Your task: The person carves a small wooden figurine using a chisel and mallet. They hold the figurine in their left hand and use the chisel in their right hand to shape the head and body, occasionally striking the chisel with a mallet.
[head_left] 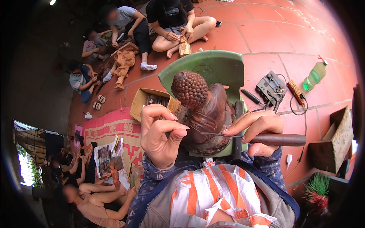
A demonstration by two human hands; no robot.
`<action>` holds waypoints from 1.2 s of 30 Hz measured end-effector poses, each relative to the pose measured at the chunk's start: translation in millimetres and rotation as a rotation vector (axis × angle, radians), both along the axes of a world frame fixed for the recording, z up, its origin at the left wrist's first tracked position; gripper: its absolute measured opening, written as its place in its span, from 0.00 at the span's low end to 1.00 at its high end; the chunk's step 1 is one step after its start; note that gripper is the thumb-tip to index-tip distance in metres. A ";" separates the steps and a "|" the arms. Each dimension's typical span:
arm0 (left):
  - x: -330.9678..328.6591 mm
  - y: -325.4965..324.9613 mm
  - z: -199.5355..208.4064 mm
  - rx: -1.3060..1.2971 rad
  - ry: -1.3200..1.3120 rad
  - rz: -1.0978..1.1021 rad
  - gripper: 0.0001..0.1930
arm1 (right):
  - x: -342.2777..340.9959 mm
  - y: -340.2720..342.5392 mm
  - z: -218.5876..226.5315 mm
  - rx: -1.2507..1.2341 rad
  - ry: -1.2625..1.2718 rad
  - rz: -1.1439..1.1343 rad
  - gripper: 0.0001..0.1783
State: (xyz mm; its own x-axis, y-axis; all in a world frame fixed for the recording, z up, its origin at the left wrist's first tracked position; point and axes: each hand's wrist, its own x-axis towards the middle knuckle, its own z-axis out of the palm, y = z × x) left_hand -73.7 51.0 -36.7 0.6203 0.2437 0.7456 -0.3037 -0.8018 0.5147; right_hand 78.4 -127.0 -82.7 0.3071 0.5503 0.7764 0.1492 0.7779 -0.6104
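Note:
A dark brown carved wooden statue (213,106) with a knobbly, curled head rests on a green plastic chair (224,64) right in front of me. My right hand (260,131) is closed around a carving tool (283,140) with a dark wooden handle; its thin metal shaft points left across the statue's lower part. On the other side, my left hand (161,135) is raised with thumb and forefinger pinched close to the tool's tip. Whatever sits between those fingertips, if anything, is too small to make out.
A cardboard box (140,104) of tools stands left of the chair. To the right are a grey power unit (271,88), an orange power strip (296,92) with cables, a green bottle (315,76) and a wooden box (330,140). Several people sit carving at left and ahead.

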 end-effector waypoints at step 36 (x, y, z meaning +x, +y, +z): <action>-13.7 -36.1 20.2 -0.443 0.105 -0.190 0.11 | -0.4 20.0 -0.5 -0.134 -0.217 -0.284 0.05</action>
State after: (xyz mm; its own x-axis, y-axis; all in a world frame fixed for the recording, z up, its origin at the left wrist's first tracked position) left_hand -87.4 14.9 -16.4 0.7510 0.3985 0.5265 -0.3512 -0.4340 0.8296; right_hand 78.0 -107.0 -83.2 0.2985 0.5677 0.7672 0.4840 0.6028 -0.6343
